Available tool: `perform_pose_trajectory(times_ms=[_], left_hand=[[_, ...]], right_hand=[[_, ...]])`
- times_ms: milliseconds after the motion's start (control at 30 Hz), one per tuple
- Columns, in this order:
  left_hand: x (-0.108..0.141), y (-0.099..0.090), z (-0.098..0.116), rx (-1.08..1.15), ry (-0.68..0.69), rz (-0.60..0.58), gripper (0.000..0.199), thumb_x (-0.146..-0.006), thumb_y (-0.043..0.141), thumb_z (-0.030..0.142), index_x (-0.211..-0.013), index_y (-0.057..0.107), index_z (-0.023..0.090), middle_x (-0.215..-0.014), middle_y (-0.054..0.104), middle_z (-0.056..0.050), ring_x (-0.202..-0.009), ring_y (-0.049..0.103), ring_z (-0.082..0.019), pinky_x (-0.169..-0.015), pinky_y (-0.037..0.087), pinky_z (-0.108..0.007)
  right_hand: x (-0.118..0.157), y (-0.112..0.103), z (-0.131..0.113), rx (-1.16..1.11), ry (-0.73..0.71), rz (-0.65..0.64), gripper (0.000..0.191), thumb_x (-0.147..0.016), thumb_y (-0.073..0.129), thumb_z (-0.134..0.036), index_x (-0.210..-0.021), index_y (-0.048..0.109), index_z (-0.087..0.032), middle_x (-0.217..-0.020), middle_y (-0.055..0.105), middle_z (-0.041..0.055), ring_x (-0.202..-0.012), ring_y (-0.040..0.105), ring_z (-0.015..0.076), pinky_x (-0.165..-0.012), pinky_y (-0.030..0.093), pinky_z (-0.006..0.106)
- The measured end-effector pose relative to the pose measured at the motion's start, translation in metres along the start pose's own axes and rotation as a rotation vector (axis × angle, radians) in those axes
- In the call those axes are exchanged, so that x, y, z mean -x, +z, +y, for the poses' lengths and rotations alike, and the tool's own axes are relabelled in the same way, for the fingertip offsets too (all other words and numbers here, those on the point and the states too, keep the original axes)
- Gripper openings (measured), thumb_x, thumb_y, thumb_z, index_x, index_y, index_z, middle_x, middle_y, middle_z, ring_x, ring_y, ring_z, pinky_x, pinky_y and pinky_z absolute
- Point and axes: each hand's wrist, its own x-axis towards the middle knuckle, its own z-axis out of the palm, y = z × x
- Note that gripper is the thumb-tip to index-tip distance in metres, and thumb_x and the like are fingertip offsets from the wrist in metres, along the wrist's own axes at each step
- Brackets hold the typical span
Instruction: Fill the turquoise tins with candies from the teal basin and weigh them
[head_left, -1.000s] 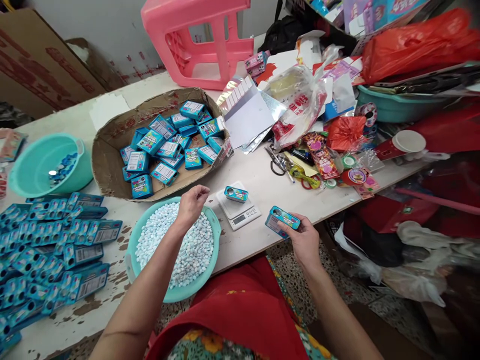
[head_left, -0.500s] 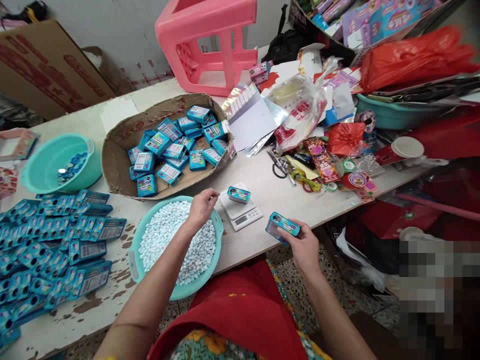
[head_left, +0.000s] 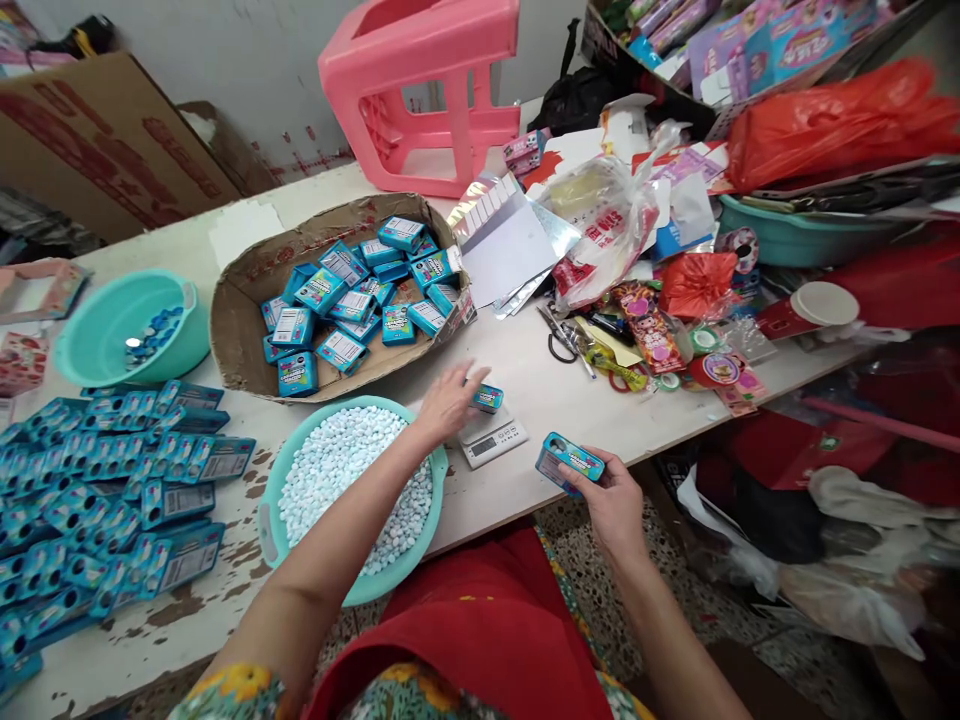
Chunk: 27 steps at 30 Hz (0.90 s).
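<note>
My left hand (head_left: 448,402) is over the left side of a small white digital scale (head_left: 493,441), its fingers stretched out beside a blue candy box (head_left: 487,397) standing on the scale. Part of that box is hidden behind the fingers, and whether they touch it is unclear. My right hand (head_left: 613,495) grips another blue candy box (head_left: 568,462) at the table's front edge; a round hole shows in its top. Left of the scale, a turquoise basin (head_left: 439,470) holds many small pale blue candies (head_left: 337,445), with my left forearm crossing over it.
A cut-down cardboard box (head_left: 240,345) holds several blue candy boxes. Rows of similar boxes (head_left: 172,450) stand at the left, near a second turquoise basin (head_left: 90,350). Scissors (head_left: 561,340) and loose packaging lie at the right, and a pink stool (head_left: 420,80) rests behind.
My left hand has moved right from above the candy basin to the box on the scale, and its fingers have spread. My right hand still holds its box, nearly unmoved.
</note>
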Motion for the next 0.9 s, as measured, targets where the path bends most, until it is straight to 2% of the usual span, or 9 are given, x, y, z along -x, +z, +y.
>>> perform_pose_trajectory(times_ms=[100,200,333,433,533,600,667,800,900], left_hand=[[-0.018,0.000,0.011,-0.008,-0.054,-0.091,0.034,-0.080,0.058,0.026,-0.113,0.053,0.020,-0.110,0.059,-0.011,-0.104,0.053,-0.026,-0.080,0.044,-0.035],[0.009,-0.027,-0.002,-0.002,-0.200,0.086,0.036,-0.080,0.059,0.033,-0.113,0.052,0.020,-0.110,0.060,-0.010,-0.102,0.055,-0.026,-0.076,0.044,-0.032],[0.111,-0.090,-0.046,-0.085,-0.553,0.376,0.047,-0.081,0.057,0.041,-0.120,0.047,0.018,-0.111,0.061,-0.012,-0.102,0.057,-0.027,-0.079,0.043,-0.032],[0.206,-0.118,-0.084,-0.232,-0.980,0.408,0.050,-0.081,0.052,0.047,-0.119,0.047,0.015,-0.104,0.063,-0.016,-0.092,0.060,-0.032,-0.073,0.044,-0.037],[0.283,-0.105,-0.128,-0.257,-1.311,0.234,0.047,-0.078,0.053,0.049,-0.108,0.051,0.013,-0.095,0.064,-0.020,-0.085,0.061,-0.037,-0.069,0.044,-0.041],[0.316,-0.077,-0.157,-0.189,-1.418,0.123,0.046,-0.076,0.054,0.048,-0.106,0.051,0.012,-0.097,0.063,-0.022,-0.087,0.060,-0.039,-0.067,0.044,-0.042],[0.334,-0.047,-0.181,-0.123,-1.460,0.089,0.047,-0.076,0.052,0.046,-0.107,0.051,0.011,-0.105,0.060,-0.024,-0.092,0.059,-0.039,-0.068,0.044,-0.042],[0.347,-0.016,-0.199,-0.086,-1.487,0.212,0.051,-0.081,0.047,0.041,-0.119,0.046,0.007,-0.115,0.054,-0.026,-0.102,0.054,-0.040,-0.075,0.044,-0.045],[0.334,-0.017,-0.178,-0.219,-1.385,0.445,0.050,-0.085,0.043,0.038,-0.126,0.043,0.008,-0.121,0.050,-0.025,-0.113,0.045,-0.040,-0.086,0.039,-0.049]], right_hand=[[0.004,0.008,-0.010,0.047,-0.010,-0.095,0.049,-0.056,0.081,-0.038,-0.097,0.062,-0.018,-0.082,0.068,0.0019,-0.074,0.061,0.0175,-0.073,0.051,0.034],[0.010,0.016,-0.018,0.062,-0.020,-0.146,0.051,-0.055,0.081,-0.038,-0.098,0.062,-0.018,-0.084,0.068,0.0025,-0.076,0.062,0.0185,-0.074,0.051,0.035],[0.013,0.028,-0.012,0.052,-0.011,-0.158,0.054,-0.052,0.083,-0.036,-0.099,0.064,-0.018,-0.087,0.068,0.0036,-0.077,0.063,0.0194,-0.074,0.051,0.036],[0.014,0.043,-0.004,-0.026,-0.012,-0.188,0.053,-0.049,0.085,-0.033,-0.096,0.064,-0.019,-0.088,0.067,0.0040,-0.077,0.063,0.0197,-0.073,0.052,0.036],[0.023,0.058,-0.010,-0.050,-0.055,-0.277,0.050,-0.051,0.084,-0.031,-0.096,0.063,-0.020,-0.088,0.067,0.0033,-0.080,0.063,0.0199,-0.078,0.052,0.038],[0.036,0.068,-0.021,-0.023,-0.117,-0.410,0.047,-0.054,0.083,-0.030,-0.096,0.063,-0.022,-0.094,0.067,0.0043,-0.086,0.063,0.0217,-0.083,0.051,0.041],[0.049,0.078,-0.034,0.005,-0.171,-0.557,0.044,-0.057,0.082,-0.029,-0.096,0.063,-0.023,-0.102,0.066,0.0054,-0.094,0.062,0.0235,-0.086,0.050,0.042],[0.070,0.098,-0.050,0.027,-0.227,-0.662,0.039,-0.061,0.080,-0.028,-0.096,0.064,-0.024,-0.106,0.065,0.0047,-0.100,0.061,0.0233,-0.090,0.049,0.040],[0.079,0.107,-0.051,0.036,-0.218,-0.689,0.040,-0.062,0.080,-0.028,-0.098,0.064,-0.025,-0.106,0.065,0.0042,-0.098,0.062,0.0224,-0.088,0.050,0.038]])
